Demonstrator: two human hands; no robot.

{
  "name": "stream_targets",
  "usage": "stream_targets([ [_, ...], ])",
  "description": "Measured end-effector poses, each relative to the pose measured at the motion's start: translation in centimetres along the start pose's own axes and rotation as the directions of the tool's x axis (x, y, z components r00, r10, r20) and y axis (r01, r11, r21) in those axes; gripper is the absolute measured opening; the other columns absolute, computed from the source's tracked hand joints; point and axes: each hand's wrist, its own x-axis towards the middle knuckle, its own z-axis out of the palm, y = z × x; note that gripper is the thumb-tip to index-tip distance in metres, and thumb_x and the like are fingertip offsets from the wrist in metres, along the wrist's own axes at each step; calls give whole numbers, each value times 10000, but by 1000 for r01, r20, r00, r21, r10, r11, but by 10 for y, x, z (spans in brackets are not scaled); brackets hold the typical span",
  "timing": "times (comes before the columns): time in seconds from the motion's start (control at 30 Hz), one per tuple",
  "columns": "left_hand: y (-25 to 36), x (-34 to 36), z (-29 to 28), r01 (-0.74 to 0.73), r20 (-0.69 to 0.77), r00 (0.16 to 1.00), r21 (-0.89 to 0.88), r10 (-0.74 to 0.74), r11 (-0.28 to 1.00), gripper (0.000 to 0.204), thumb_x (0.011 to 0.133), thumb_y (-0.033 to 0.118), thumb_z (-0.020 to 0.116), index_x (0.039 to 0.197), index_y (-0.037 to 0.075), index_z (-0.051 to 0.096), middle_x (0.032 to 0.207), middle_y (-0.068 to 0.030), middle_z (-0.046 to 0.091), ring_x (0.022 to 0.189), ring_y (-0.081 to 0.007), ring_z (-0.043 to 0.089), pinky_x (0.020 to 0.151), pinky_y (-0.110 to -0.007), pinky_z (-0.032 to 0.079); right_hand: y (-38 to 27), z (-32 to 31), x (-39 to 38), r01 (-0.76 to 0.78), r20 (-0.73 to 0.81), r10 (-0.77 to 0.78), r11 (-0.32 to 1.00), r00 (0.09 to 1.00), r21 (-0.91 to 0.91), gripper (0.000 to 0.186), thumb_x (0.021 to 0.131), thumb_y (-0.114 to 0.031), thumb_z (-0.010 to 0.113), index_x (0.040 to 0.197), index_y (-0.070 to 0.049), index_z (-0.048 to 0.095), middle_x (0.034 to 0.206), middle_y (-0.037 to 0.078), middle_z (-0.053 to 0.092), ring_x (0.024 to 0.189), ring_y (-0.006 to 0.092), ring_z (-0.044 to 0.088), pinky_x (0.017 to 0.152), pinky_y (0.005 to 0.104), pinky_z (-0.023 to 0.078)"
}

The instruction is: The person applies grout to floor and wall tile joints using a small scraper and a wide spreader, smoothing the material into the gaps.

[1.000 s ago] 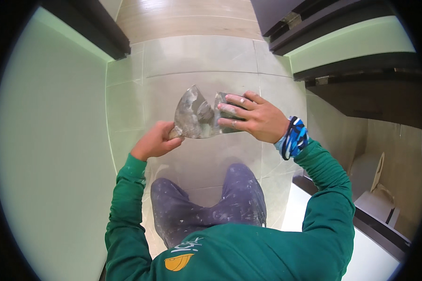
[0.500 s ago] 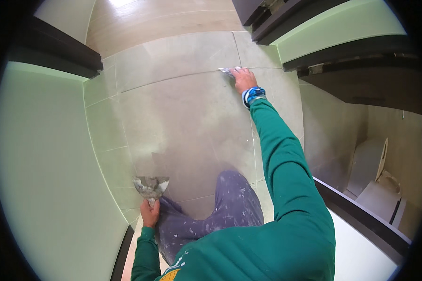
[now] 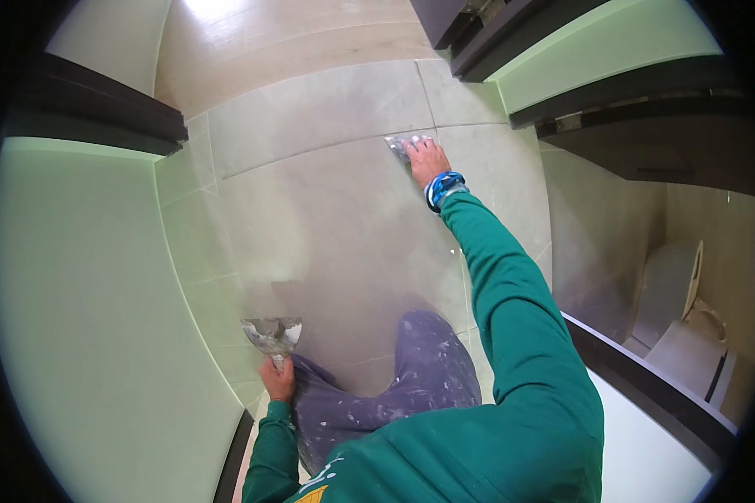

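Note:
In my left hand (image 3: 278, 379), closed round its handle, is a broad putty knife (image 3: 274, 335) with grey paste on its blade. It is held beside my left knee, above the floor. My right arm stretches forward, and my right hand (image 3: 427, 159) grips a small flat spreader (image 3: 398, 148) with a grey-smeared face. The spreader is down at the tiled floor (image 3: 335, 218), just on the near side of a dark joint line (image 3: 310, 152) between large grey tiles. My fingers partly cover the spreader.
A pale wall (image 3: 84, 293) runs along my left, with a dark door frame (image 3: 101, 101) farther up. On the right, a dark door (image 3: 654, 138) stands beside a room with a toilet (image 3: 671, 293). Wood-look flooring (image 3: 294, 42) begins beyond the tiles.
My right hand has drawn the spreader slightly toward me and left, off the joint line, with the fingers turned flatter. The left hand still holds the putty knife in nearly the same place.

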Motion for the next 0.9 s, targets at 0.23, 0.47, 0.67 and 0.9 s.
stream_targets([
  [0.23, -13, -6, -1, 41, 22, 999, -55, -39, 998, 255, 869, 211, 694, 868, -39, 644, 781, -229, 691, 708, -351, 678, 669, -437, 502, 13, 4, 36, -414, 92, 415, 910, 905, -26, 294, 1029, -203, 448, 1183, -74, 663, 1196, 139, 678, 1157, 345, 604, 927, 490, 544],
  [0.47, 0, 0, 23, -40, -93, 995, -53, 35, 998, 262, 881, 232, 693, 878, -27, 655, 774, -232, 693, 686, -349, 683, 662, -457, 511, -157, 25, 49, -328, 237, 324, 944, 916, -22, 333, 1021, -244, 468, 1191, -50, 677, 1200, 161, 703, 1165, 336, 636, 949, 483, 534],
  [0.67, -14, 27, 11, 87, 41, 996, -293, -78, 952, 279, 909, 261, 712, 928, -12, 659, 707, -130, 675, 585, -252, 622, 565, -406, 478, -169, -41, 7, -71, 74, 11, 458, 997, 886, 399, 952, -132, 567, 1336, -67, 654, 1176, 216, 725, 1068, 375, 711, 944, 462, 561],
  [0.9, 94, 30, -81, 194, 339, 940, -626, 39, 755, 149, 948, 179, 681, 962, 42, 626, 675, 6, 585, 538, -86, 544, 480, -261, 415, -262, -199, -124, 363, -261, -530, 97, 807, 927, 579, 927, 192, 460, 1412, -92, 596, 1378, 187, 628, 1266, 317, 623, 1059, 362, 500],
])
